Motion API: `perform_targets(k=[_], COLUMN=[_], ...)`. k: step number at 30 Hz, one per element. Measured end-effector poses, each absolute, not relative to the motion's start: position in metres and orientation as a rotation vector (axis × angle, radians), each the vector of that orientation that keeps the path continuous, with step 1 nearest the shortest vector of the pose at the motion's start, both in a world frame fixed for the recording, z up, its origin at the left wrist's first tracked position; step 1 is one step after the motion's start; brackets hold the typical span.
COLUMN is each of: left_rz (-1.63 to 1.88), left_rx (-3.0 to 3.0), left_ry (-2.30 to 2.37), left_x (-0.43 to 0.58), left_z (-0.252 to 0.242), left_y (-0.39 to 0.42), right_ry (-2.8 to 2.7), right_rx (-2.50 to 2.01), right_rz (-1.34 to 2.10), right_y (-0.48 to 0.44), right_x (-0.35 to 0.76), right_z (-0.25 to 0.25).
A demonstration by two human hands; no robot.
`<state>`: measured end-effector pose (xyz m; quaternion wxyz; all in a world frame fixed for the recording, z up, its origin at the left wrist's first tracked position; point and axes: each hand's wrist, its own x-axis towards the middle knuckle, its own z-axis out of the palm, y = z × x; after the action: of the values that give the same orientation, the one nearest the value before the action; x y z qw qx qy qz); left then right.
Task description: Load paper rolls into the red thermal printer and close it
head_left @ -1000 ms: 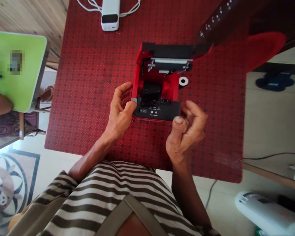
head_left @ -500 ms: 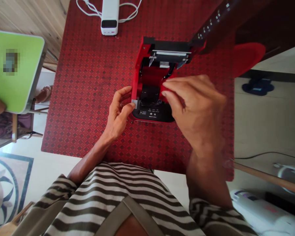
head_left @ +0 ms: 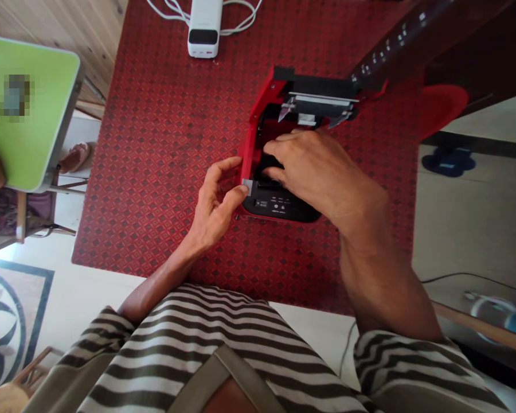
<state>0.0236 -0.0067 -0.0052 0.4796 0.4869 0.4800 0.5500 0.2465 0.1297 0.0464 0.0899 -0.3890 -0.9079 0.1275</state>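
A surface (head_left: pixel 176 115) with a red, diamond-patterned cover takes up the middle, with a bright green table (head_left: pixel 51 109) to its left and pale wooden boards (head_left: pixel 73 28) beyond that table. Cream floor (head_left: pixel 468 229) shows along the right side, crossed by a dark band (head_left: pixel 507 151), while at lower left a petal pattern (head_left: pixel 6 324) sits inside a dark border, with bright light glaring just above it.

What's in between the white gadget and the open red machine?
In the head view, the red patterned tabletop lies between the white gadget and the open red machine, with tiny specks near the gadget.
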Motion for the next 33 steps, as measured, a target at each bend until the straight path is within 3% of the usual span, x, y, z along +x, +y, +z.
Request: perform_targets(k=[8,21,29,33], left_rz=[1.353,1.347,1.360,1.373], left_rx=[1.204,1.227,1.259,1.259], left_ry=[1.172,1.198,1.211,1.179], left_x=[0.021,0.018,0.016,0.015], left_z=[-0.006,-0.009,-0.011,-0.012], left_y=[-0.006,-0.003,-0.003,-0.001], right_ry=[-2.479,-2.281,-1.622,-1.379], right_rx=[-1.203,-1.282,-1.241,-1.294], right_rz=[0.430,0.417,0.873,0.820], right_y=[0.124,0.062,0.002,-0.015], right_x=[0.249,0.280,0.316,0.329], right_z=[0.041,0.138,0.082,0.067])
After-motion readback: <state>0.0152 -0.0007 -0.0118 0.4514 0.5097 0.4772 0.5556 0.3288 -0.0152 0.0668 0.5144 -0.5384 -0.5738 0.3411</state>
